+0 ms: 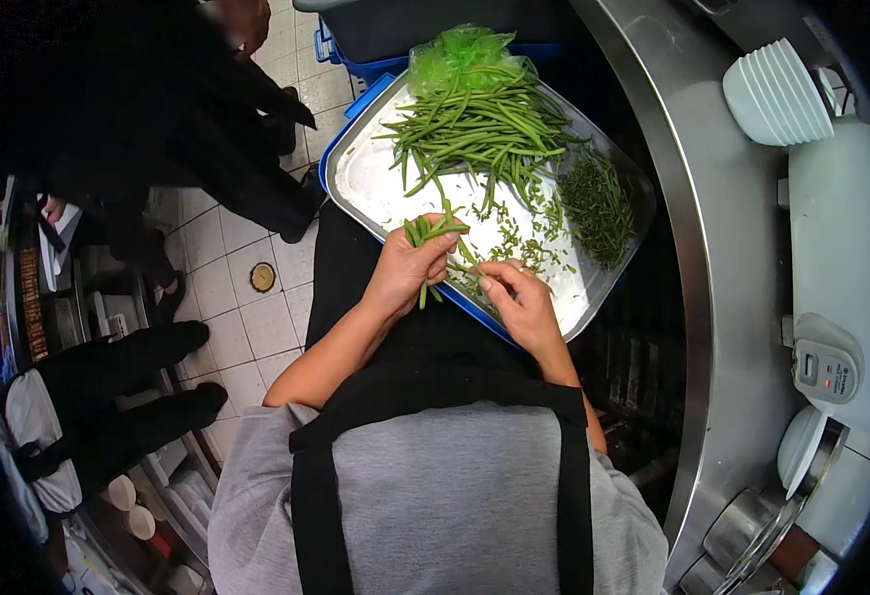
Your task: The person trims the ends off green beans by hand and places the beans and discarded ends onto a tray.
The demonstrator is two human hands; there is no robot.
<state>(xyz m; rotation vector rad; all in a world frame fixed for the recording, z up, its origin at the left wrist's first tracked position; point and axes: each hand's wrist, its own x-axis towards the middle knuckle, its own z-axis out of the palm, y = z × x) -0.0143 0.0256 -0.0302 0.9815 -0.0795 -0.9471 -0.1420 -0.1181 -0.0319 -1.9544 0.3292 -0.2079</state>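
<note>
My left hand (405, 266) is closed around a small bunch of green beans (429, 234), their ends poking out above and below the fist. Close beside it, my right hand (522, 300) pinches at the end of a green bean that reaches across from the left hand. Both hands are over the near edge of a metal tray (364, 188). A large heap of green beans (490, 124) fills the far part of the tray, against a green plastic bag (465, 55). Short trimmed bits (529, 238) lie scattered in the middle, and a darker pile of thin trimmings (597, 203) sits at the right.
A steel counter (698, 297) curves along the right, with stacked white bowls (777, 94) and pots (743, 526) on it. At left, people in dark clothes (207, 129) stand on the tiled floor (232, 263). A blue crate (351, 104) shows under the tray.
</note>
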